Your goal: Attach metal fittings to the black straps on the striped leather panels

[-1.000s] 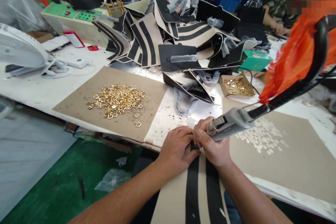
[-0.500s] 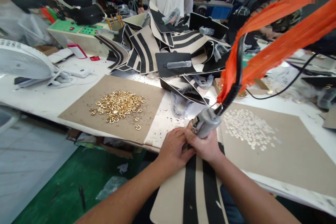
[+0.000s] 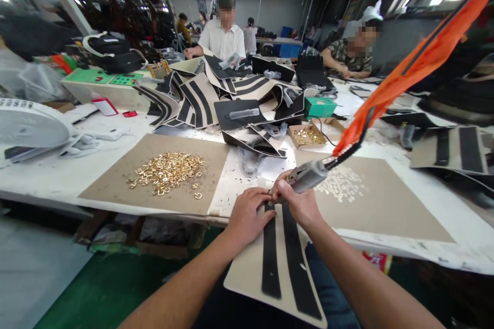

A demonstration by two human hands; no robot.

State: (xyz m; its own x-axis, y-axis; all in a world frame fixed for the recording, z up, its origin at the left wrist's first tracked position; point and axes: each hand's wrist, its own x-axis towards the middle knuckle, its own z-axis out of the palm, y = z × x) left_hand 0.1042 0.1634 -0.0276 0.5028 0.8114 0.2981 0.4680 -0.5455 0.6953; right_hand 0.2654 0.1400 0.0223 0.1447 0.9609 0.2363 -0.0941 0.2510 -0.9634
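Note:
My right hand (image 3: 299,203) is closed around a grey power screwdriver (image 3: 309,176), tilted with its front end to the left and its cord end to the right. A beige panel with black stripes (image 3: 281,257) lies below, sloping from the table edge toward my lap. My left hand (image 3: 249,216) grips this panel near its far end, thumb on the upper face, fingertips close to the tool's front end. The exact contact at the tool's tip is hidden by my fingers. Gold D-ring fittings (image 3: 170,169) lie heaped to the left; small pale round pieces (image 3: 345,185) are spread to the right.
Striped panels and black flaps (image 3: 239,97) are piled behind my hands. An orange-wrapped cord (image 3: 409,67) runs from the tool to the upper right. A white fan (image 3: 31,123) stands at left. Small cardboard boxes (image 3: 306,136) hold metal pieces. Two people (image 3: 224,36) (image 3: 351,56) sit across the table.
The view has tipped up and turned right, showing more of the room. The screwdriver has tilted over from steeper to nearly level. Both hands remain at the panel's far end.

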